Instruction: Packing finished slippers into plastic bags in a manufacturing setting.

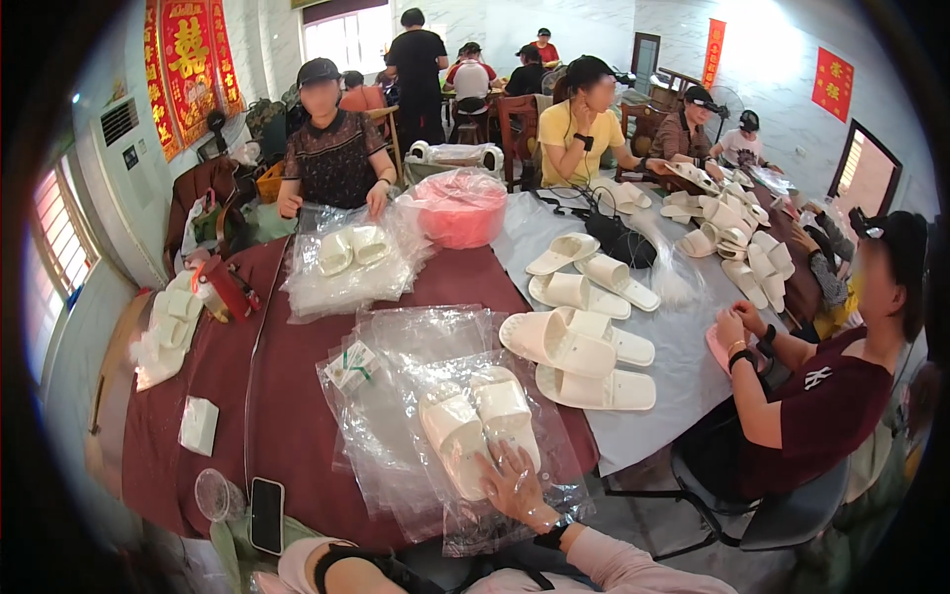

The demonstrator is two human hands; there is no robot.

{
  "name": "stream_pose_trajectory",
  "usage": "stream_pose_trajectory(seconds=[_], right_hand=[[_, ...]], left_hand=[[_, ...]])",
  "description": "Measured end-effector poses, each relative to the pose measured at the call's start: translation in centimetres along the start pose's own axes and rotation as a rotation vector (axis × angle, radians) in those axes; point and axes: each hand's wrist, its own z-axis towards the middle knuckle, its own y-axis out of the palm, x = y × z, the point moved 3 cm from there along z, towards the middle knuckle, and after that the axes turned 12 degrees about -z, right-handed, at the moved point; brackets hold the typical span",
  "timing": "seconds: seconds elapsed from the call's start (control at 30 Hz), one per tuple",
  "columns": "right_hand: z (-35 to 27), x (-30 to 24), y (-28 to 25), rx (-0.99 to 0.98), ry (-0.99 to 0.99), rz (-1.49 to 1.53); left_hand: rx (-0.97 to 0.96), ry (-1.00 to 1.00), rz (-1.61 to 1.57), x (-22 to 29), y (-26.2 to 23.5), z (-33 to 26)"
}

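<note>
The right hand [513, 483] lies spread, grasping nothing, on bagged cream slippers [451, 428], judged light, flexible, slick-wrapped, best held by the sole edges; the left hand's state cannot be determined.

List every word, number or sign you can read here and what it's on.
Red banner: large gold characters, not copied here.
Square red poster: large characters, not copied here.
Red strip: too small to read.
Card: print too small to read.
Maroon shirt: white emblem, not copied here.
Slippers: any print too blurred to read.
</note>
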Motion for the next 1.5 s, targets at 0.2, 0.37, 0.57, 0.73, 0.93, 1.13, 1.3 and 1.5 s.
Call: stream_pose_trajectory(seconds=[0.2,0.37,0.57,0.73,0.93,1.13,1.3,1.5], right_hand=[[-0.6,0.0,0.7,-0.04,0.005,-0.074],[-0.6,0.2,0.2,-0.09,-0.062,-0.163],[-0.3,0.5,0.3,-0.063,0.006,0.055],[-0.4,0.6,0.9,-0.054,-0.009,-0.005],[-0.3,0.5,0.0,-0.168,-0.008,0.026],[-0.4,0.2,-0.4,-0.176,-0.045,0.091],[-0.9,0.3,0.4,-0.183,-0.042,0.051],[-1.8,-0.4,-1.0,-0.172,0.088,-0.027]], left_hand=[[-0.318,-1.433,0.66,7.8,-2.6,-13.3],[-0.801,-1.85,0.544,12.1,0.4,-22.5],[-0.977,-2.012,0.503,16.7,0.7,-24.9],[-0.962,-2.04,0.422,16.9,0.8,-24.9],[-1.009,-1.656,0.673,15.3,0.6,-22.5],[-1.176,-1.929,0.815,22.8,-0.1,-28.1],[-0.933,-2.106,0.754,19.6,0.5,-25.0],[-0.991,-1.972,0.732,20.0,-0.4,-25.7]])
